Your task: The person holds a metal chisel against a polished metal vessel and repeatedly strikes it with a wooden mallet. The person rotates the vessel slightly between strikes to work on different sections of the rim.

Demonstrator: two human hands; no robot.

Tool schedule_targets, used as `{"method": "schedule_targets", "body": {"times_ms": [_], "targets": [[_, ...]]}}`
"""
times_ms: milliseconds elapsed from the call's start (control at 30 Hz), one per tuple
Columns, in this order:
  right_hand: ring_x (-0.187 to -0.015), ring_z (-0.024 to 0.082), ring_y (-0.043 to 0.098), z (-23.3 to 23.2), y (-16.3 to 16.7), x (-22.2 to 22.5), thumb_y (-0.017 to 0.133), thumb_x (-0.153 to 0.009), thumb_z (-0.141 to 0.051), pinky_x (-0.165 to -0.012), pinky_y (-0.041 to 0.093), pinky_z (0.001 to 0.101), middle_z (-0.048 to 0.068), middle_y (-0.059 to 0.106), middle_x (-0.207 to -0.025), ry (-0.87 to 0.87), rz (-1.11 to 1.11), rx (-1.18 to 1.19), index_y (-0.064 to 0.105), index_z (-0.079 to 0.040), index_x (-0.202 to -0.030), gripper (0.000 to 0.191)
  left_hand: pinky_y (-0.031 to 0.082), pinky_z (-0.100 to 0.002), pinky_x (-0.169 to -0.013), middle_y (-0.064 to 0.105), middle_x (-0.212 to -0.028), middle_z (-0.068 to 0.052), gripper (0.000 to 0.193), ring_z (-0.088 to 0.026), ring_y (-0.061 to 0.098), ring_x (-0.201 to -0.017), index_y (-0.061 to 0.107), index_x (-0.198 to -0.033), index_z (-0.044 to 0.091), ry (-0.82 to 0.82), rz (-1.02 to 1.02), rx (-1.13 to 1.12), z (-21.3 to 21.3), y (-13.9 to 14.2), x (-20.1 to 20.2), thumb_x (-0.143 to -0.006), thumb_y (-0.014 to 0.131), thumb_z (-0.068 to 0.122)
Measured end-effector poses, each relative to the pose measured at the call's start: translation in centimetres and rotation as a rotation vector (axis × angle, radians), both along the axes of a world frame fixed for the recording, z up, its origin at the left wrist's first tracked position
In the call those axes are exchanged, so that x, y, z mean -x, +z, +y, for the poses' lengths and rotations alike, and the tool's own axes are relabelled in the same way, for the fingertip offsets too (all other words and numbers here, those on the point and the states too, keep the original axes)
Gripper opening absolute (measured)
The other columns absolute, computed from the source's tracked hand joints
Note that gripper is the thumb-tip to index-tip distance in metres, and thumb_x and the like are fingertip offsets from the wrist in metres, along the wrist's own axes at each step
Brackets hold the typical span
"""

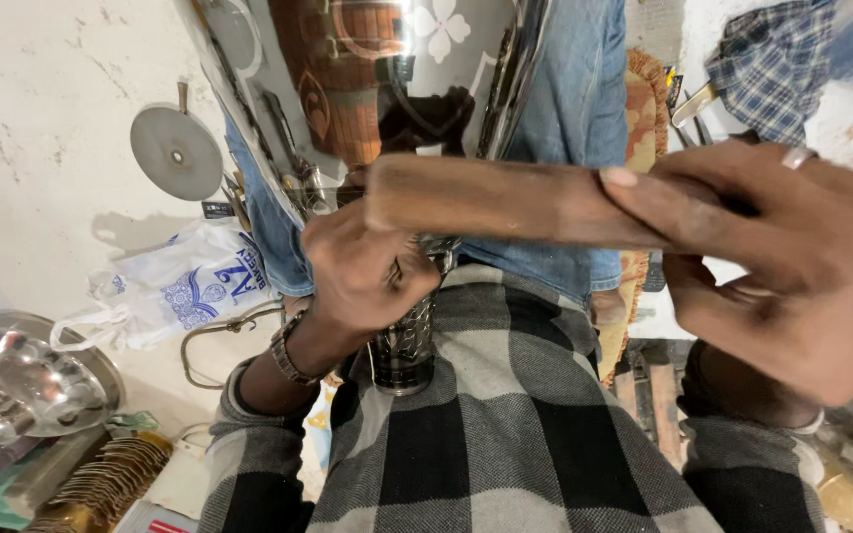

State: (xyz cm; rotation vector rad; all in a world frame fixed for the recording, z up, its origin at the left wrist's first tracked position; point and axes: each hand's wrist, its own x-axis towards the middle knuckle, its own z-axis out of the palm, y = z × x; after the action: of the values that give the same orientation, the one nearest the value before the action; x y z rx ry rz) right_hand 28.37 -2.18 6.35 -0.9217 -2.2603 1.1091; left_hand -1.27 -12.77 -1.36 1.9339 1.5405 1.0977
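Observation:
A large shiny metal vessel [387, 89] with a narrow embossed stem [405, 345] rests against my lap, its polished bowl reflecting the room. My left hand [362, 271] is closed around the stem just under the bowl. My right hand [792, 262] grips one end of a flat brown wooden stick [491, 197], which lies across the vessel's neck and touches the top of my left hand. I wear a grey-and-black checked shirt [505, 424] and blue jeans [575, 109]. A metal watch sits on my left wrist.
On the pale floor to the left lie a round metal disc [176, 152], a white plastic bag [175, 286], a bent wire hook [211, 341] and shiny metal bowls [27, 380]. Brass pieces [101, 484] sit at lower left. Checked cloth [772, 64] and tools lie upper right.

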Motion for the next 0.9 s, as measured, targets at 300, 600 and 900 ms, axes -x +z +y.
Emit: {"method": "schedule_targets", "body": {"times_ms": [300, 600, 900], "targets": [[-0.076, 0.013, 0.07, -8.4, -10.7, 3.9, 0.071, -0.085, 0.003, -0.068, 0.058, 0.0273, 0.009, 0.074, -0.095, -0.686, 0.231, 0.644, 0.062, 0.001, -0.128, 0.044, 0.072, -0.033, -0.085, 0.074, -0.114, -0.017, 0.034, -0.023, 0.079, -0.102, 0.062, -0.136, 0.003, 0.048, -0.784, 0.101, 2.4, 1.6, 1.4, -0.106, 0.067, -0.01], [-0.066, 0.012, 0.069, -11.6, -15.3, 0.8, 0.071, -0.085, 0.0, -0.056, 0.057, 0.0235, 0.006, 0.073, -0.086, -0.589, 0.28, 0.743, 0.049, -0.007, -0.122, 0.043, 0.049, -0.022, -0.035, 0.074, -0.117, -0.023, 0.051, -0.021, 0.076, -0.079, 0.063, -0.131, -0.001, -0.338, -0.236, 0.274, 5.2, 0.7, 3.3, -0.083, 0.057, -0.019], [-0.068, 0.014, 0.065, -10.8, -13.3, 1.8, 0.08, -0.09, 0.002, -0.063, 0.053, 0.0256, 0.007, 0.066, -0.08, -0.617, 0.138, 0.36, 0.065, 0.002, -0.1, 0.018, 0.053, -0.021, -0.041, 0.076, -0.114, -0.022, 0.058, -0.012, 0.072, -0.058, 0.068, -0.13, -0.001, -0.552, -0.191, -0.008, 8.3, -0.7, 2.1, -0.074, 0.065, -0.017]]}}
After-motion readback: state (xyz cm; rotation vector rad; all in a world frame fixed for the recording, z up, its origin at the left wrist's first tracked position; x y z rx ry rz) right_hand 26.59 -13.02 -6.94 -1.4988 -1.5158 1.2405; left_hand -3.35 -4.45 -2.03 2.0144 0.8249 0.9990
